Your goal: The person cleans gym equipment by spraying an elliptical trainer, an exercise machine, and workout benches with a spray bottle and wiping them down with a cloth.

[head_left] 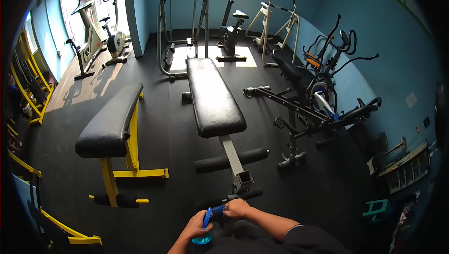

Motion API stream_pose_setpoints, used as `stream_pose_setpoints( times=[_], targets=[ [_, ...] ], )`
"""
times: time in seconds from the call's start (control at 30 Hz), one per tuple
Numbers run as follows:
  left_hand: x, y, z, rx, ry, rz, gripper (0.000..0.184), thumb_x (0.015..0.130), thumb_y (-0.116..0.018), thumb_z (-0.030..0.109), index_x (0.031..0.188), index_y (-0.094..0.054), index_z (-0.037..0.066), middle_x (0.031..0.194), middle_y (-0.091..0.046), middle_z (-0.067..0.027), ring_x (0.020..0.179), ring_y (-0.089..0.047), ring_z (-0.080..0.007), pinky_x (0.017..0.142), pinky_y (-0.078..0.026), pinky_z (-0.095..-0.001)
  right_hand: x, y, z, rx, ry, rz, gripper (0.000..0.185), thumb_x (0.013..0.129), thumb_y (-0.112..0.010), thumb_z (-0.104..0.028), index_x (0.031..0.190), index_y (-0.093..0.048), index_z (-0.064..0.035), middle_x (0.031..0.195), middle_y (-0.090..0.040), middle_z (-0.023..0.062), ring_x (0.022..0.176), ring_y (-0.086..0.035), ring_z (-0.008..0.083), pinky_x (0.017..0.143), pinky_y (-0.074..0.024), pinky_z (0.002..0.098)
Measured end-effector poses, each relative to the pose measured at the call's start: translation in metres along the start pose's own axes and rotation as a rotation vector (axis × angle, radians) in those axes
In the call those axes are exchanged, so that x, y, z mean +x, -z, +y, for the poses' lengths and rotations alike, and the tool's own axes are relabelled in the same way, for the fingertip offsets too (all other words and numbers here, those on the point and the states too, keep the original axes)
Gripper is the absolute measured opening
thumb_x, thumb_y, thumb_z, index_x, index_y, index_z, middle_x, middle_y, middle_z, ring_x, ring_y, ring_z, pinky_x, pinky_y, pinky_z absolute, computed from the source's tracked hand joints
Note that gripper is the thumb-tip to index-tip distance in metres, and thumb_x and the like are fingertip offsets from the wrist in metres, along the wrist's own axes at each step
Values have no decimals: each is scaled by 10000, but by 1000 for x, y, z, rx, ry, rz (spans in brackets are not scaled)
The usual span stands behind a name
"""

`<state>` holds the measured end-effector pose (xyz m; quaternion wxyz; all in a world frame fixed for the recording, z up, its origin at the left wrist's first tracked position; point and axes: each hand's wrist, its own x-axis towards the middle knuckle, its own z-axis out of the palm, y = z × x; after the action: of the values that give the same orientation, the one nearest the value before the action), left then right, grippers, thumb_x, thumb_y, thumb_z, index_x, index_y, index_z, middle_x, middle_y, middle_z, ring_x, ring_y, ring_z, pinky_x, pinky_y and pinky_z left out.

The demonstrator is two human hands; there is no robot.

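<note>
At the bottom centre, my left hand (195, 226) is wrapped round a spray bottle (206, 219) with a blue top; its teal lower part shows under the hand. My right hand (237, 208) is closed on a dark blue cloth (218, 210) that lies between the two hands, close to the bottle's top. Just beyond my hands stands a weight bench with a black padded seat (215, 95), a grey metal post (230, 154) and black foam rollers (255, 156). Neither hand touches the padded seat.
A yellow-framed bench (132, 137) stands to the left. On the right are a black exercise machine (299, 97) and a green stool (376, 210). Exercise bikes (229, 36) and metal-framed machines (184, 34) stand along the far walls. Black matting (173, 132) covers the floor.
</note>
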<state>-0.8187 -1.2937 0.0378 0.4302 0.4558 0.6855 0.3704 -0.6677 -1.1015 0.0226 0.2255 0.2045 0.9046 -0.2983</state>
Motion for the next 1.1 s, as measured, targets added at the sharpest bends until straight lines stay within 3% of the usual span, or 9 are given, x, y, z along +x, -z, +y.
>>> stream_pose_setpoints(
  times=[0.1, 0.3, 0.43, 0.5, 0.57, 0.7, 0.77, 0.97, 1.1],
  targets=[
    [-1, -4, 21, 37, -42, 24, 406, 709, -670, 176, 1082, -566, 52, 999, -609, -168, 955, -610, -365, 852, -489, -408, -21, -13, 17, 392, -102, -97, 370, 828, -597, -377, 957, -714, -51, 885, -700, 189, 824, -686, 319, 761, -529, 392],
    [-15, -35, 43, 46, 64, 117, 366, 714, -671, 165, 1043, -571, 40, 991, -602, -172, 944, -608, -369, 842, -489, -410, -82, -14, 48, 598, -212, 783, 221, 778, -608, -231, 701, -653, -28, 711, -622, 176, 705, -616, 371, 715, -506, 433],
    [-20, -63, 58, 22, 200, 108, 362, 721, -672, 166, 1044, -569, 40, 988, -601, -169, 929, -612, -368, 833, -492, -412, -55, -29, 76, 738, -84, 1272, 261, 837, -599, -176, 1038, -603, -11, 980, -587, 210, 918, -569, 377, 874, -447, 423],
    [-25, -80, 63, 57, 208, 103, 374, 721, -677, 168, 1054, -568, 37, 997, -606, -167, 930, -617, -365, 834, -497, -405, -15, -43, 77, 774, -78, 1256, 482, 850, -614, -213, 1236, -467, 37, 1099, -506, 289, 1010, -503, 429, 920, -399, 480],
    [-31, -94, 65, 104, 254, 76, 417, 723, -695, 218, 1084, -574, 45, 1009, -631, -147, 941, -638, -324, 840, -504, -383, 45, -117, 87, 155, -337, 1288, 626, 856, -621, -253, 1304, -353, 93, 1107, -436, 360, 993, -443, 503, 904, -351, 563],
    [-35, -114, 77, 31, 286, 85, 391, 727, -686, 183, 1076, -578, 44, 1021, -635, -154, 954, -633, -342, 851, -500, -386, 45, -122, 80, 349, -361, 1349, 535, 828, -613, -193, 1246, -390, 56, 1086, -460, 304, 965, -443, 494, 870, -349, 567],
    [-34, -119, 79, 4, 298, 92, 396, 726, -691, 196, 1076, -582, 44, 1030, -639, -151, 954, -636, -337, 849, -502, -384, 32, -142, 95, 912, -422, 1104, 471, 815, -610, -143, 1210, -418, 28, 1088, -491, 262, 1000, -476, 448, 899, -375, 507],
    [-22, -118, 98, 68, 279, 149, 401, 727, -690, 208, 1070, -583, 30, 1022, -636, -160, 957, -637, -342, 847, -505, -392, 14, -147, 89, 982, -414, 1124, 493, 842, -631, -167, 1238, -428, 45, 1194, -516, 269, 1130, -494, 432, 981, -386, 450],
    [-17, -117, 98, 130, 257, 89, 410, 731, -691, 213, 1080, -581, 30, 1025, -627, -165, 967, -632, -343, 850, -501, -392, 90, -185, 125, 882, -284, 673, 580, 855, -632, -255, 1307, -453, 62, 1322, -469, 336, 1262, -438, 451, 1051, -342, 458]
  ],
)
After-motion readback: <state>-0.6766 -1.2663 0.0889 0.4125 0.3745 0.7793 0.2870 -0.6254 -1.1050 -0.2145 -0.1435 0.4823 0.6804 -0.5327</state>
